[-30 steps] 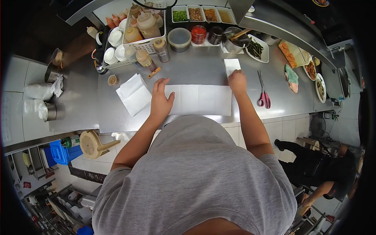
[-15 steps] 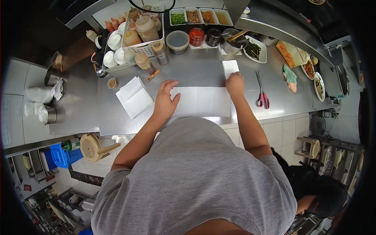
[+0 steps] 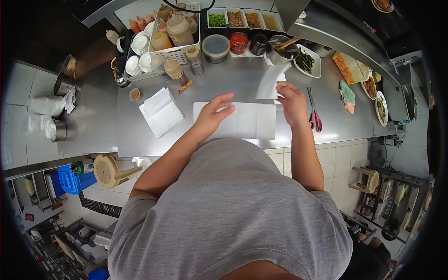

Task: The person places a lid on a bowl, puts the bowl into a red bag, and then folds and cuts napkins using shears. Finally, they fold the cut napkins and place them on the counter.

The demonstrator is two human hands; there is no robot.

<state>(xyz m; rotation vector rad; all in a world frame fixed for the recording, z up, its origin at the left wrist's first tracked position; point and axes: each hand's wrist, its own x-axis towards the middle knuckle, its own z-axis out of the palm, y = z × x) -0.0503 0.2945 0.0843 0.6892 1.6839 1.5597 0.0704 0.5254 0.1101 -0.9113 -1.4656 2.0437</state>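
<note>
A small white paper sheet (image 3: 270, 84), slightly curled, is pinched in the fingers of my right hand (image 3: 292, 102) and raised off the counter. A bit of more white paper shows on the counter beneath that hand. In front of me lies a long, creased white paper (image 3: 254, 122), flat along the counter's near side. My left hand (image 3: 213, 115) hovers at this long paper's left part, fingers apart and holding nothing. Left of it is a pile of folded white papers (image 3: 162, 112). Scissors with red handles (image 3: 315, 119) rest to the right of my right hand.
Along the back stand a white basket of sauce bottles (image 3: 179, 37), stacked white bowls (image 3: 135, 65), a lidded tub (image 3: 216, 48), a red jar (image 3: 238, 43) and a pot (image 3: 281, 51). Plates of food and a green-pink cloth (image 3: 346, 97) lie to the right. A person's dark clothing shows behind me, lower right.
My right hand has picked up a small paper sheet and drawn it up and rightward. My left hand has moved right, over the long paper. The person behind has shifted lower in view.
</note>
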